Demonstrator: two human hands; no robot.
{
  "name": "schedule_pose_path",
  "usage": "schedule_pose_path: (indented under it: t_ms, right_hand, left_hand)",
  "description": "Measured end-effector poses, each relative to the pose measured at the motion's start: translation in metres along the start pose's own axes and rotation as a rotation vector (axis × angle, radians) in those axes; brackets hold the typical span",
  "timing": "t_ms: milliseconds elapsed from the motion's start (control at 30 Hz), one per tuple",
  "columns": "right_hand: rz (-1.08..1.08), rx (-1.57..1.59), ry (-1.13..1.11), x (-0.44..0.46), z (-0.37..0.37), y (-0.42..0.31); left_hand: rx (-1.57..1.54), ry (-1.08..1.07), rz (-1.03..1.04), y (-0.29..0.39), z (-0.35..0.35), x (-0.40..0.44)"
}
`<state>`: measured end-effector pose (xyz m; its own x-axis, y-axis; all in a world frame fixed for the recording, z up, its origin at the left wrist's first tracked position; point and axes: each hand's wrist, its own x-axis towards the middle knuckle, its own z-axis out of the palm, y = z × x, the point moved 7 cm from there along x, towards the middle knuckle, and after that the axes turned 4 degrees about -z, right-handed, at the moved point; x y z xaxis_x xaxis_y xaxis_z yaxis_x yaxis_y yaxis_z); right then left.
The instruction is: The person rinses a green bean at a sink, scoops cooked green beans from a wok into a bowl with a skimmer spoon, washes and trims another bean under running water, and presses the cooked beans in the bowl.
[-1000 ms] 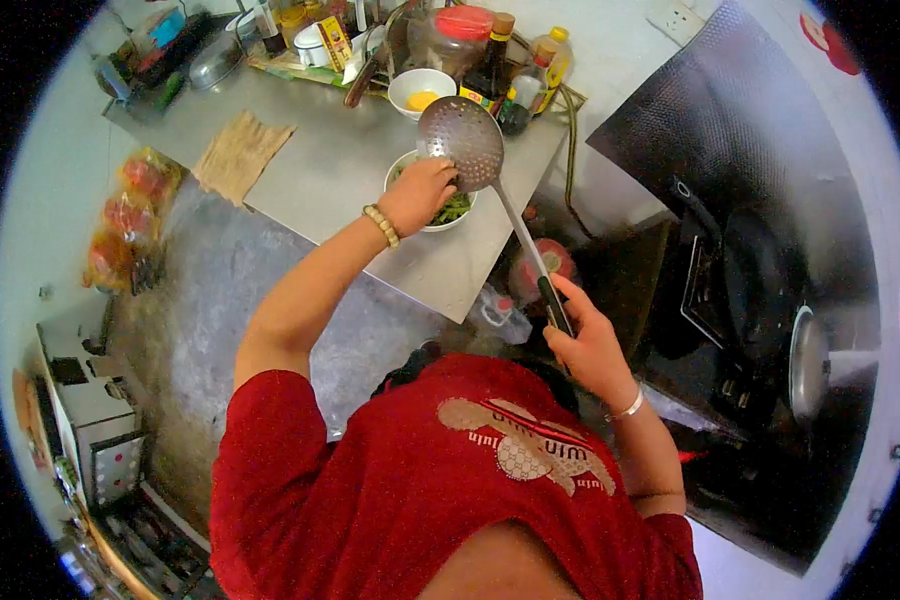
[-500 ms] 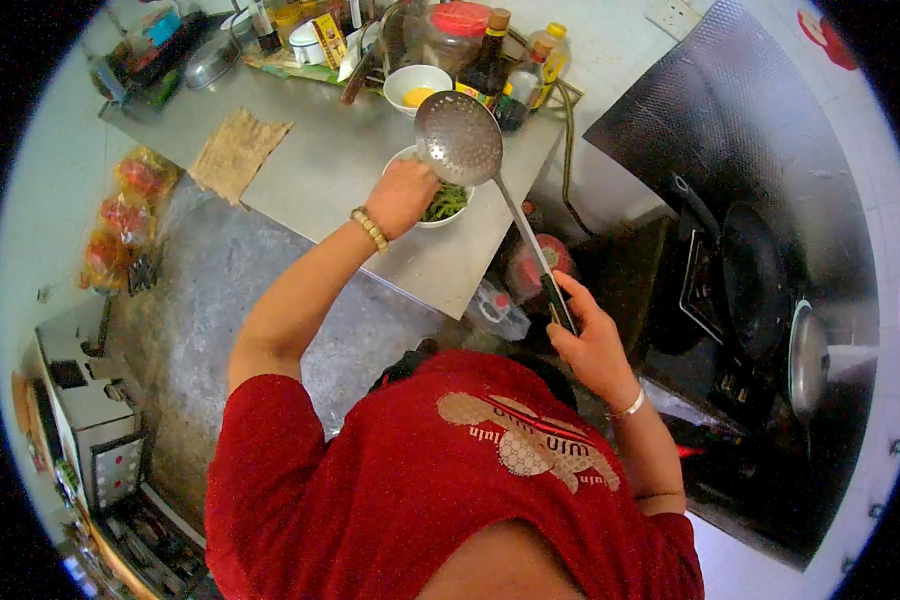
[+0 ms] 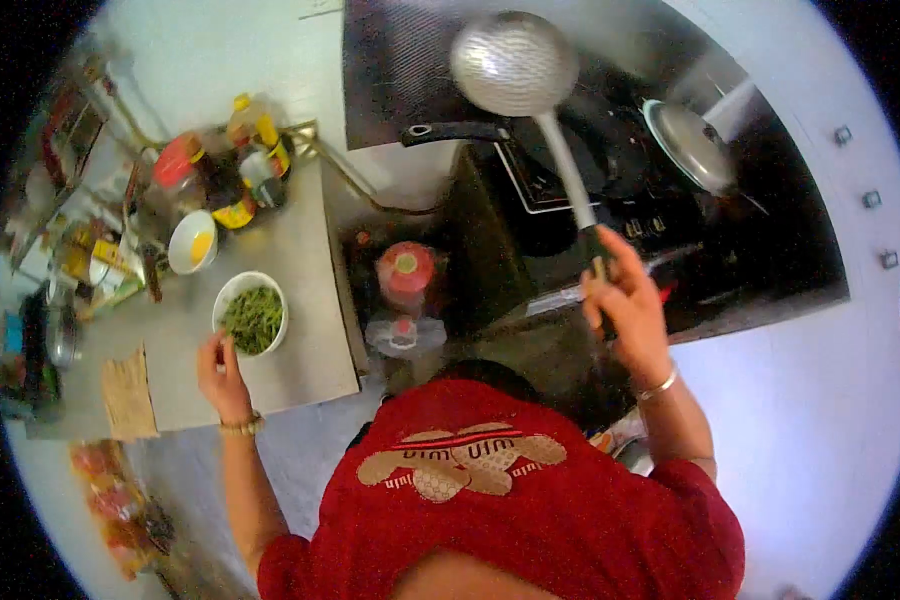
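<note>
My right hand (image 3: 625,305) grips the black handle of a metal skimmer (image 3: 515,65). Its round perforated head is raised above the stove, in front of the dark splash guard. At the near rim of a white bowl (image 3: 220,297) is my left hand (image 3: 223,380), its fingers loosely bent and a little apart, with nothing visible in them. Chopped green vegetables (image 3: 254,322) fill that bowl. Just behind it on the counter stands a second white bowl (image 3: 182,256) with yellow egg (image 3: 201,246) inside.
A black wok (image 3: 595,150) sits on the stove, its handle (image 3: 455,132) pointing left. A metal lid (image 3: 688,147) lies to its right. Sauce bottles (image 3: 225,190) and a red-lidded jar (image 3: 177,165) stand at the counter's back. A brown cloth (image 3: 130,393) lies at the counter's front edge.
My view has swung right toward the stove. The skimmer has moved from above the bowls to above the stove. My left hand has drawn back from over the greens to the bowl's rim.
</note>
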<state>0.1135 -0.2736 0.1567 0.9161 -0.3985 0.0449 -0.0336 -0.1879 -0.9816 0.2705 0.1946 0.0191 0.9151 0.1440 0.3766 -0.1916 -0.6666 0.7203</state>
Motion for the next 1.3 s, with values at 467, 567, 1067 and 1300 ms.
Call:
schedule_pose_path:
  t_ms: [467, 567, 1067, 1300]
  right_hand:
    - [-0.1, -1.112, 0.194, 0.124, -0.196, 0.051]
    - [-0.111, -1.185, 0.146, 0.134, -0.186, 0.066]
    - [0.433, 0.687, -0.155, 0.125, -0.12, 0.099]
    - [0.349, 0.351, -0.072, 0.119, -0.151, 0.069]
  left_hand:
    - [-0.249, -0.126, -0.027, 0.054, 0.071, -0.115]
    - [-0.242, -0.138, -0.053, 0.048, 0.077, -0.125]
    - [-0.348, -0.192, -0.295, 0.047, 0.107, -0.128]
    - [-0.424, -0.259, -0.339, 0.047, 0.124, -0.126]
